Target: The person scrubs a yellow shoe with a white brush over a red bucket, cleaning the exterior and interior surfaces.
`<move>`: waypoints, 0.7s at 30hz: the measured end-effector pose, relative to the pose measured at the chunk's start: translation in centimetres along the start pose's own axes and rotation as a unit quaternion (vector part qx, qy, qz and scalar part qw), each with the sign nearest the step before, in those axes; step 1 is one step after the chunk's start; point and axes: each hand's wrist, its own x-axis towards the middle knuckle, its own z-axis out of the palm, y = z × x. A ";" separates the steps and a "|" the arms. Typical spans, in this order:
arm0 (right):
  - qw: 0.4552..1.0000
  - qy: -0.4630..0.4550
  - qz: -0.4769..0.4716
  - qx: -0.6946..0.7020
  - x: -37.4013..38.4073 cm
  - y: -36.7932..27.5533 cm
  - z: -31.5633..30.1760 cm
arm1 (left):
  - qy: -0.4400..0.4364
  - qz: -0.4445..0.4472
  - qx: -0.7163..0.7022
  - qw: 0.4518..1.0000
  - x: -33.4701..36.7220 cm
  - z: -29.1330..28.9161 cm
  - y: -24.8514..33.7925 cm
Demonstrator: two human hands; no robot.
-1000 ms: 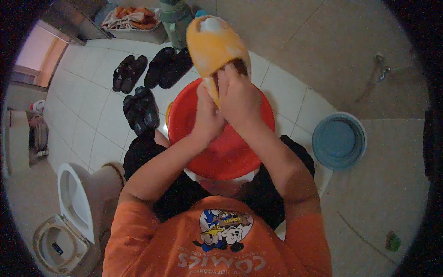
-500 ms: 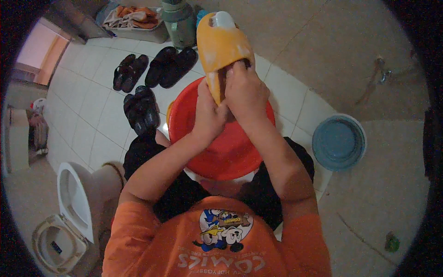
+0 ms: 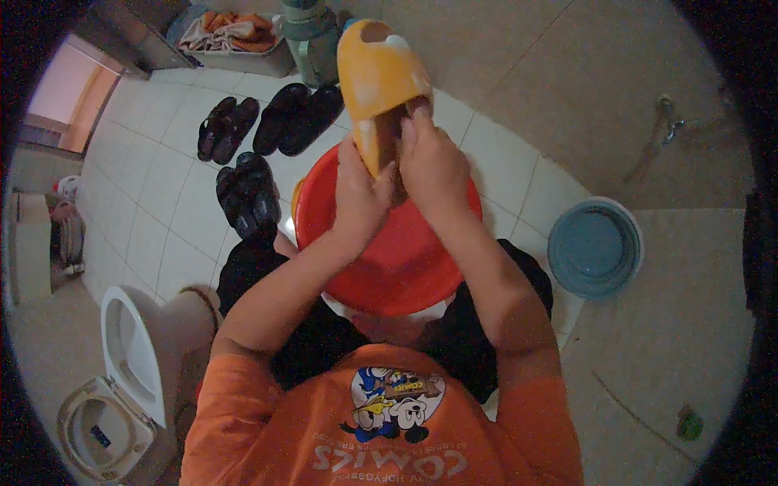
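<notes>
A yellow slipper (image 3: 381,77) with whitish smears is held up above a red basin (image 3: 389,267), its toe pointing away from me. My left hand (image 3: 358,194) is closed round the slipper's heel end, thumb on the inner side. At the foot opening, my right hand (image 3: 433,166) has its fingers bent and partly inside, under the strap. What those fingers grip is hidden. A smooth white object (image 3: 395,40) shows a little at the slipper's toe opening; its kind cannot be made out.
Black slippers (image 3: 298,120) and more dark footwear (image 3: 247,194) lie on the tiles at left. A blue-grey bucket (image 3: 596,247) stands at right, a toilet (image 3: 134,348) at lower left. Behind are a tub of cloths (image 3: 235,53) and a green container (image 3: 312,44). A tap (image 3: 673,130) juts from the wall.
The white object at the toe has drawn back into the slipper and shows less. Both hands and the slipper have shifted slightly left.
</notes>
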 end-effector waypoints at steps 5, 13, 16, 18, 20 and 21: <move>0.993 -0.111 -0.007 -0.029 -3.3 -1.7 -0.4 | 0.063 -0.026 0.021 0.997 3.3 -3.2 1.0; 0.998 0.014 -0.054 0.017 -1.2 0.1 -0.1 | 0.026 0.016 0.013 0.999 0.6 -0.4 0.5; 0.999 0.036 -0.038 0.001 -1.4 0.2 0.0 | 0.039 0.017 0.030 0.999 1.2 -0.7 0.6; 0.997 -0.068 -0.006 -0.023 -2.8 -1.2 -0.6 | 0.061 0.004 0.039 0.997 2.3 -2.2 -0.1; 0.996 -0.084 -0.030 -0.020 -4.3 -1.2 -0.5 | 0.088 -0.051 0.028 0.994 3.7 -3.5 0.3; 0.993 -0.099 -0.055 -0.016 -5.0 -1.2 -0.4 | 0.101 -0.027 -0.002 0.995 4.4 -4.0 0.3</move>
